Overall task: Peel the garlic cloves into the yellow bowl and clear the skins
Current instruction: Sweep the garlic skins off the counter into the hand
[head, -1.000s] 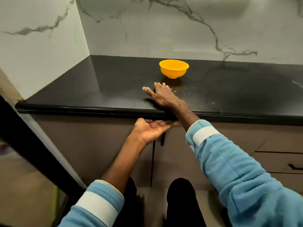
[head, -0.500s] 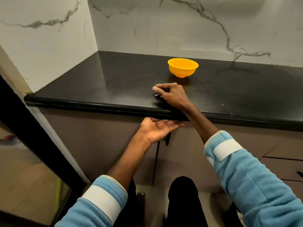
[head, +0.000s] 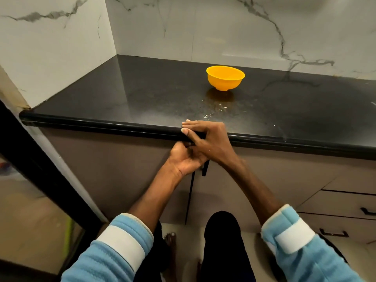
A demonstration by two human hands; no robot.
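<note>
Skins [head: 207, 115] look papery and light, best swept, not pinched. Flat right hand [head: 205, 139] meets cupped left hand [head: 184, 159] at near counter edge [head: 101, 123]

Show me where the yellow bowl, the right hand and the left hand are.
yellow bowl [head: 225, 79], head view, outer front wall.
right hand [head: 207, 139], head view, back of the hand.
left hand [head: 186, 161], head view, base of the palm.

No readable text, labels or numbers anywhere.
</note>
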